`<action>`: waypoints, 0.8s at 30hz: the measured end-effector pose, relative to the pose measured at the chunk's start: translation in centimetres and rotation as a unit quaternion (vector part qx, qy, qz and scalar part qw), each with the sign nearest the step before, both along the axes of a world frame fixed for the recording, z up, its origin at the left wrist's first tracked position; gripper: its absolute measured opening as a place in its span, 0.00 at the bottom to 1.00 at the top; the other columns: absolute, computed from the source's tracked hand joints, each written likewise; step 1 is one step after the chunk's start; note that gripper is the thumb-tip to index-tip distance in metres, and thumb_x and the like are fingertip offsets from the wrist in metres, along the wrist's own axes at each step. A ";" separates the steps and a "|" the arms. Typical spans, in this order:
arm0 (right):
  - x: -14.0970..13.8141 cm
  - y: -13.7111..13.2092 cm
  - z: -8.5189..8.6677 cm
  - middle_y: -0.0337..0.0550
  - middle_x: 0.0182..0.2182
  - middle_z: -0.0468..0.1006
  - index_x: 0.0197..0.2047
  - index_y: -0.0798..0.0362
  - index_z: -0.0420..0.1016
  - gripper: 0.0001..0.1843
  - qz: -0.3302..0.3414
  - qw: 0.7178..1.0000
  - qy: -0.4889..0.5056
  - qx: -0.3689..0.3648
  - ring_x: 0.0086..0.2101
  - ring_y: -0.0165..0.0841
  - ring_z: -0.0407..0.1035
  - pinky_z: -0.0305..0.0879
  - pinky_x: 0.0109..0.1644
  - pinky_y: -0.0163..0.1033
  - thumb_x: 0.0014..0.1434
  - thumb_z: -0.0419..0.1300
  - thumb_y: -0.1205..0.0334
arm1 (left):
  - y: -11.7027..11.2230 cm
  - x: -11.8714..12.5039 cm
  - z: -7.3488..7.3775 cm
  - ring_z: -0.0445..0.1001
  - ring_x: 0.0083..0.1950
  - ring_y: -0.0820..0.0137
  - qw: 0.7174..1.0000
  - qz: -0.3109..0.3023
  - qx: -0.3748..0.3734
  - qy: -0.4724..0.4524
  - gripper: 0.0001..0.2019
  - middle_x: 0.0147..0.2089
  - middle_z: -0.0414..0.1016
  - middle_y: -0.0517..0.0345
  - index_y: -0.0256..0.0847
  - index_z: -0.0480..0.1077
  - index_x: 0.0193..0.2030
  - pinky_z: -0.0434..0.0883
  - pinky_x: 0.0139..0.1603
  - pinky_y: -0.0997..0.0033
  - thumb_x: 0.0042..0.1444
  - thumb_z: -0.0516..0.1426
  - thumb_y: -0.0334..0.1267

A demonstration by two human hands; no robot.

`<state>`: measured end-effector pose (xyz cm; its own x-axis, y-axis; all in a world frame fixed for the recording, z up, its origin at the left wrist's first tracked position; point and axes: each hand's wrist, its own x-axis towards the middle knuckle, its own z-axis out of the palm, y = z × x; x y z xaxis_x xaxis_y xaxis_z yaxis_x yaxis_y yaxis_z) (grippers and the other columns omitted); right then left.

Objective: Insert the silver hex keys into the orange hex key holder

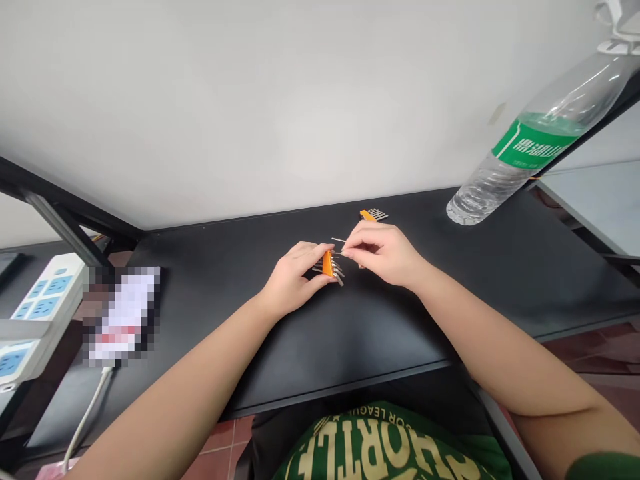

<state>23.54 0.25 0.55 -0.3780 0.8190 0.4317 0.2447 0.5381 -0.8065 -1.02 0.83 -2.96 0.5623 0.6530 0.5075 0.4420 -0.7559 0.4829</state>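
Observation:
My left hand (296, 277) is closed around an orange hex key holder (327, 263), thumb below and fingers above. Several metal hex keys (338, 269) stick out of it on both sides. Just to its right, my right hand (383, 252) pinches a thin hex key (339, 240) between thumb and fingertips. Its lower end is close to the holder's upper edge; whether it sits in a slot, I cannot tell. Behind my right hand lies a second orange holder (369, 215) with a row of metal keys, partly hidden by the hand.
The black table (210, 267) meets a white wall at the back. A large water bottle (520, 150) with a green label stands at the back right. On the left are a blurred-out phone-like object (125, 313) with a white cable (90, 413) and a white power strip (50, 307).

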 end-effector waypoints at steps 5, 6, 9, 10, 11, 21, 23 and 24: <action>0.0 0.2 -0.5 0.43 0.36 0.77 0.39 0.51 0.81 0.05 -0.019 0.997 -0.031 0.064 0.29 0.29 0.68 0.65 0.32 0.37 0.67 0.63 0.64 | -0.1 0.1 0.1 0.77 0.53 0.62 1.000 0.014 -0.010 0.002 0.26 0.53 0.81 0.51 0.45 0.72 0.63 0.75 0.58 0.60 0.60 0.67 0.49; 0.1 0.1 -0.5 0.43 0.37 0.78 0.40 0.51 0.81 0.06 -0.018 0.997 -0.028 0.075 0.29 0.29 0.69 0.65 0.31 0.37 0.67 0.62 0.64 | -0.1 0.1 0.1 0.77 0.53 0.62 1.000 0.025 -0.015 0.003 0.26 0.53 0.81 0.51 0.45 0.72 0.63 0.75 0.58 0.60 0.60 0.67 0.49; 0.3 -0.1 -0.3 0.44 0.37 0.78 0.46 0.51 0.81 0.12 0.002 0.993 -0.035 0.110 0.29 0.30 0.70 0.68 0.33 0.39 0.70 0.56 0.67 | -0.2 0.1 -0.1 0.77 0.54 0.61 0.999 0.039 -0.023 0.007 0.26 0.54 0.80 0.50 0.45 0.73 0.62 0.75 0.59 0.57 0.60 0.67 0.50; 0.3 -0.3 -0.2 0.44 0.37 0.79 0.49 0.50 0.81 0.14 0.011 0.992 -0.046 0.119 0.30 0.31 0.71 0.70 0.35 0.41 0.71 0.54 0.68 | -0.2 0.1 -0.1 0.77 0.55 0.60 0.999 0.038 -0.023 0.006 0.26 0.55 0.80 0.50 0.46 0.73 0.62 0.75 0.59 0.56 0.60 0.67 0.50; 0.3 -0.4 -0.1 0.44 0.37 0.79 0.53 0.49 0.80 0.15 0.018 0.990 -0.059 0.124 0.32 0.32 0.72 0.71 0.37 0.42 0.71 0.53 0.68 | -0.2 0.1 -0.2 0.77 0.56 0.59 0.999 0.033 -0.018 0.001 0.26 0.55 0.80 0.49 0.45 0.72 0.63 0.75 0.60 0.55 0.60 0.67 0.50; 0.6 0.2 -0.4 0.43 0.35 0.81 0.42 0.50 0.80 0.13 0.006 0.979 -0.124 0.161 0.35 0.34 0.74 0.71 0.40 0.41 0.70 0.54 0.70 | -0.3 0.0 -0.1 0.77 0.57 0.59 0.998 0.059 -0.028 0.010 0.24 0.56 0.79 0.49 0.44 0.72 0.61 0.76 0.59 0.55 0.60 0.67 0.48; 0.6 0.3 -0.6 0.44 0.37 0.81 0.42 0.50 0.81 0.14 0.005 0.976 -0.136 0.172 0.36 0.34 0.75 0.71 0.40 0.41 0.70 0.54 0.71 | -0.3 0.0 -0.1 0.77 0.57 0.59 0.998 0.055 -0.027 0.010 0.24 0.56 0.80 0.49 0.44 0.72 0.61 0.76 0.59 0.55 0.61 0.67 0.48; 0.6 0.4 -0.8 0.44 0.37 0.81 0.43 0.50 0.81 0.14 0.005 0.975 -0.139 0.173 0.36 0.34 0.75 0.71 0.41 0.41 0.70 0.53 0.71 | -0.3 0.0 -0.1 0.77 0.56 0.59 0.998 0.055 -0.027 0.010 0.24 0.56 0.80 0.49 0.44 0.72 0.61 0.76 0.59 0.56 0.61 0.67 0.48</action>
